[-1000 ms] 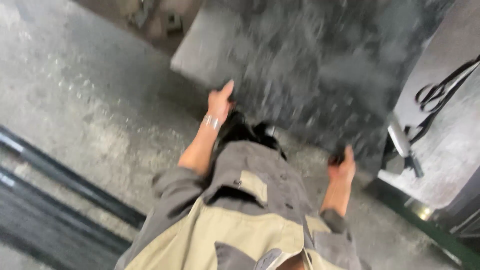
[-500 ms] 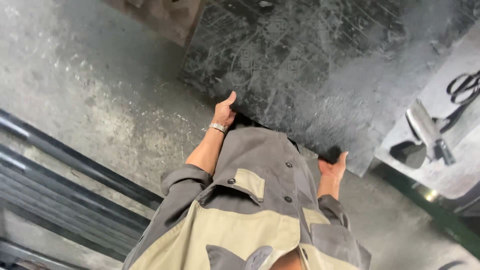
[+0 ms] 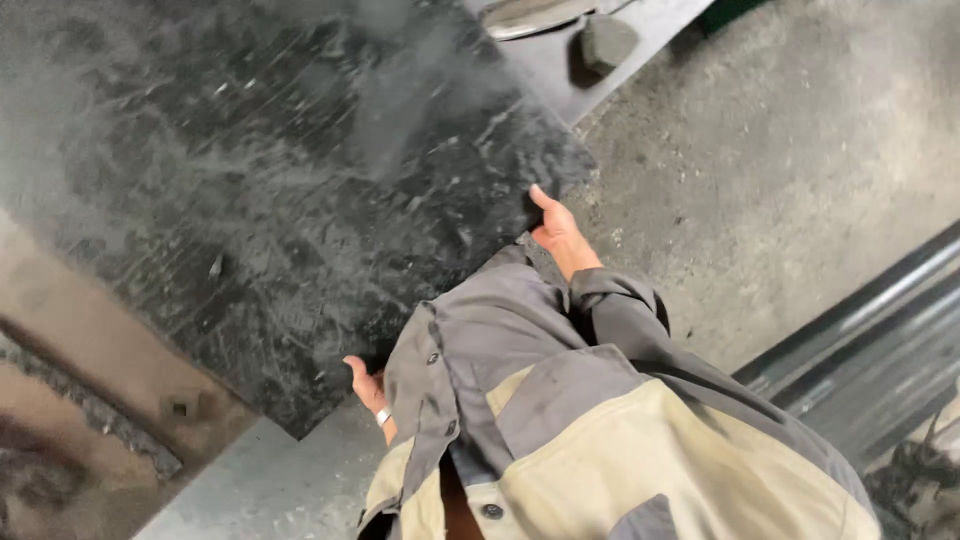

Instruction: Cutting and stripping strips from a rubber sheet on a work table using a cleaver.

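A large dark sheet [image 3: 270,190] is gripped along its near edge by both hands.

Head view: the scratched, dusty sheet fills the frame from 9 to 12 o'clock. The left hand [image 3: 367,385], at 7 o'clock, is clamped on the near edge; the right hand [image 3: 556,225], near the centre, is closed on the corner. A grey and beige jacket [image 3: 560,420] lies at 6 o'clock, concrete floor [image 3: 780,160] at 2 o'clock.

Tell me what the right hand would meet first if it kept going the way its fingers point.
The right hand already touches the edge of the dark scratched sheet, so it would likely just slide across or under it; depth is unclear.
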